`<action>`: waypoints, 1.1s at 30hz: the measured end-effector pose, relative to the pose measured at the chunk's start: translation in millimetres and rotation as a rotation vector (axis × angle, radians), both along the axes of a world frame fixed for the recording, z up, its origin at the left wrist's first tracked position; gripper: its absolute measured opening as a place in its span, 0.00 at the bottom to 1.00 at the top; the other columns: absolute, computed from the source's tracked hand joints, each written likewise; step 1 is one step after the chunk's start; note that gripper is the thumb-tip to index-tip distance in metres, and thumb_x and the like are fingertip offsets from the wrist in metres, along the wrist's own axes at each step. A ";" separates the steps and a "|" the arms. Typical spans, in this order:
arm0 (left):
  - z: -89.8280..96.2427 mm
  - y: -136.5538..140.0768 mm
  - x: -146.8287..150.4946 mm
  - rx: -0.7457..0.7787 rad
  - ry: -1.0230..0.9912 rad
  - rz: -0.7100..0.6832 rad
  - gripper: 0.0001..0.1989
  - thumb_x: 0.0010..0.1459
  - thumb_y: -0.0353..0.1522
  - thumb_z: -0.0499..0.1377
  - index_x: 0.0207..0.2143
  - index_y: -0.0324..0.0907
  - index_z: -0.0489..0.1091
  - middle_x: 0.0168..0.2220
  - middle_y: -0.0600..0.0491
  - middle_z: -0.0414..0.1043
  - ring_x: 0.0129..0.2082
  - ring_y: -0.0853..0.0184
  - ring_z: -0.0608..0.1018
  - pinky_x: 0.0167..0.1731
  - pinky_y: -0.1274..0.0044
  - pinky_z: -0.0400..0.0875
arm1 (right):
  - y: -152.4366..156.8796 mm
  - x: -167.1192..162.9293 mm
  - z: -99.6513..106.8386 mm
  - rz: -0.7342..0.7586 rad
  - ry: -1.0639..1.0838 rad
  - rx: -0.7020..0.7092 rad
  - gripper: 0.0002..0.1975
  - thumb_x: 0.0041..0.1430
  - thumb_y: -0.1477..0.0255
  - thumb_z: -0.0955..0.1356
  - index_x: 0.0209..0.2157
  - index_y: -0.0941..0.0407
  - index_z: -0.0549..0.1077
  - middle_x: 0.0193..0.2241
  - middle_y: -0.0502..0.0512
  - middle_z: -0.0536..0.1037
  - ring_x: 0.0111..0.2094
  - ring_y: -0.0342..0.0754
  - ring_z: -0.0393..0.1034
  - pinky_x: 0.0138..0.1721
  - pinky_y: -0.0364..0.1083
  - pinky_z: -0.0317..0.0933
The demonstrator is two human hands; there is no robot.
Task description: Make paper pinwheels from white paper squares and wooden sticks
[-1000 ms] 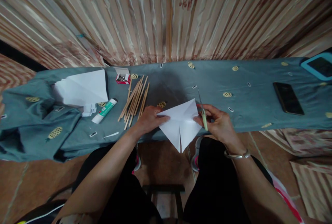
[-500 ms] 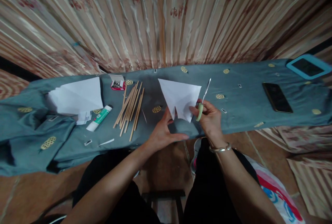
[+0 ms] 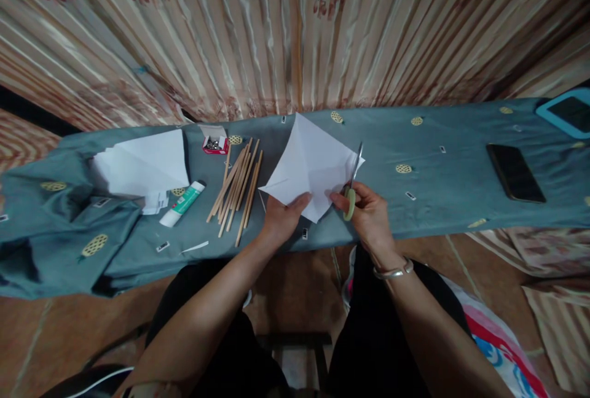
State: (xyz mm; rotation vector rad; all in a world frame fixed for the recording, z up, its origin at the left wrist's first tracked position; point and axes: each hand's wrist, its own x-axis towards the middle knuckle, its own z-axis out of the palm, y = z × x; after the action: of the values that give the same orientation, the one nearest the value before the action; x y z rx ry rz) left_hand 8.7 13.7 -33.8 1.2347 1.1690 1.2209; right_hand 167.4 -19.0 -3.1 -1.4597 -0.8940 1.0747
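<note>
A white sheet (image 3: pixel 313 161) extends over the counter (image 3: pixel 452 195), between and beyond the left hand (image 3: pixel 282 221), pinching its near edge, and the right hand (image 3: pixel 372 217), grasping green-handled scissors (image 3: pixel 351 198) and apparently the paper too.

Dim, slightly soft, stretched (towards the edges)

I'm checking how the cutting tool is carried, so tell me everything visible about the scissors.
The scissors have a pale green, plastic-looking handle and shiny, metal-looking blades. The right hand holds them at the handle end, the blades pointing away from the person, across the right part of the white paper in this view. Whether the blades touch it is unclear.
</note>
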 end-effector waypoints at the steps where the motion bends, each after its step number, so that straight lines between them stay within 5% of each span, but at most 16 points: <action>1: 1.2 2.5 -1.7 -0.005 -0.017 0.023 0.20 0.47 0.36 0.67 0.43 0.43 0.73 0.41 0.46 0.80 0.44 0.55 0.81 0.49 0.61 0.75 | -2.7 -0.8 1.0 0.023 0.004 -0.013 0.23 0.38 0.56 0.78 0.33 0.54 0.75 0.21 0.45 0.72 0.23 0.42 0.62 0.25 0.43 0.58; 6: 9.7 17.2 -14.7 0.006 -0.056 0.095 0.19 0.48 0.39 0.68 0.43 0.42 0.73 0.41 0.47 0.80 0.45 0.56 0.81 0.49 0.63 0.76 | -21.9 -4.3 4.4 0.208 0.005 -0.074 0.25 0.49 0.51 0.73 0.41 0.55 0.76 0.27 0.52 0.79 0.26 0.44 0.69 0.24 0.42 0.60; 17: 21.4 25.8 -26.7 0.066 -0.072 0.213 0.20 0.48 0.35 0.69 0.45 0.43 0.74 0.42 0.48 0.80 0.42 0.61 0.81 0.46 0.68 0.77 | -45.6 -13.0 3.8 0.637 0.112 -0.243 0.23 0.51 0.54 0.74 0.41 0.57 0.76 0.26 0.52 0.78 0.25 0.42 0.70 0.24 0.41 0.63; 33: 18.5 19.9 -16.6 0.023 -0.076 0.183 0.17 0.47 0.35 0.69 0.40 0.41 0.75 0.43 0.47 0.80 0.45 0.57 0.81 0.49 0.64 0.75 | -41.7 -22.7 -1.5 0.624 0.153 -0.243 0.25 0.52 0.51 0.73 0.41 0.57 0.74 0.26 0.51 0.78 0.24 0.41 0.70 0.25 0.40 0.65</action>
State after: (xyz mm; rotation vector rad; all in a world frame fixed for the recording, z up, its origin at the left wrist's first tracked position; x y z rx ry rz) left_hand -8.0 33.6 -15.3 1.1065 1.2357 1.4078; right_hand 144.7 -60.7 -4.6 -1.2921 -1.1747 1.7815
